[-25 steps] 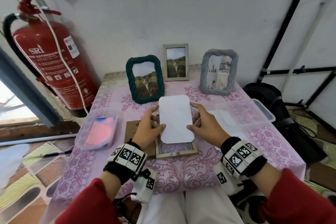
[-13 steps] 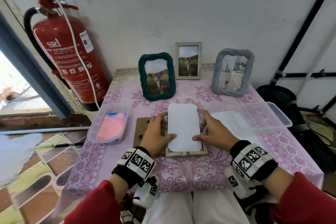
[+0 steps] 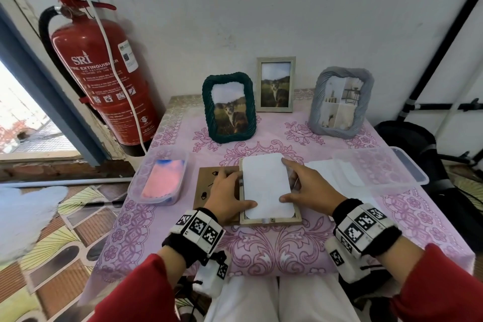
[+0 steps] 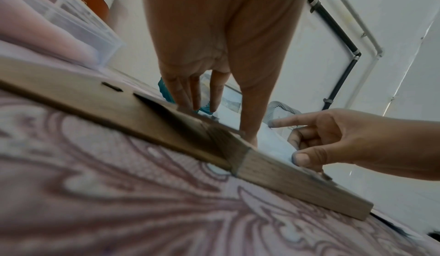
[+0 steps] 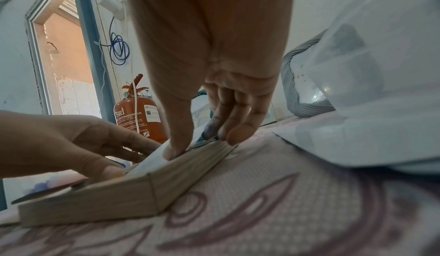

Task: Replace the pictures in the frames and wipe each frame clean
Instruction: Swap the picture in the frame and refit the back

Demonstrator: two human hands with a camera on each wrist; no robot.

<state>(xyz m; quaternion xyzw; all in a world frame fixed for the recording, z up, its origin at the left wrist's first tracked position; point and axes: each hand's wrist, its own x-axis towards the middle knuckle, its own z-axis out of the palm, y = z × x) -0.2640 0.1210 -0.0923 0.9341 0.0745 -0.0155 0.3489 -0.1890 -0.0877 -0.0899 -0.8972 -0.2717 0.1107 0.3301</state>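
A pale wooden frame [image 3: 270,220] lies face down on the pink tablecloth. A white picture [image 3: 266,188], blank side up, lies inside it. My left hand [image 3: 228,195] rests on the frame's left edge and on the brown backing board [image 3: 206,185], with its thumb pressing the picture's lower left. My right hand [image 3: 307,188] presses its thumb on the picture's lower right, and its forefinger touches the top right corner. In the wrist views, straight fingers [image 4: 192,98] touch the frame [image 4: 297,186], and the right thumb [image 5: 173,151] sits on the picture [image 5: 154,156].
Three frames stand at the back: green [image 3: 229,107], small wooden [image 3: 276,83] and grey [image 3: 339,102]. A tub with a pink cloth [image 3: 162,178] sits to the left. A clear tub [image 3: 407,172] and loose white pictures [image 3: 321,172] sit to the right. A fire extinguisher [image 3: 104,81] stands beside the table.
Both hands have lowered the white picture from above the frame down into it, and it now lies flat. The head view has shifted.
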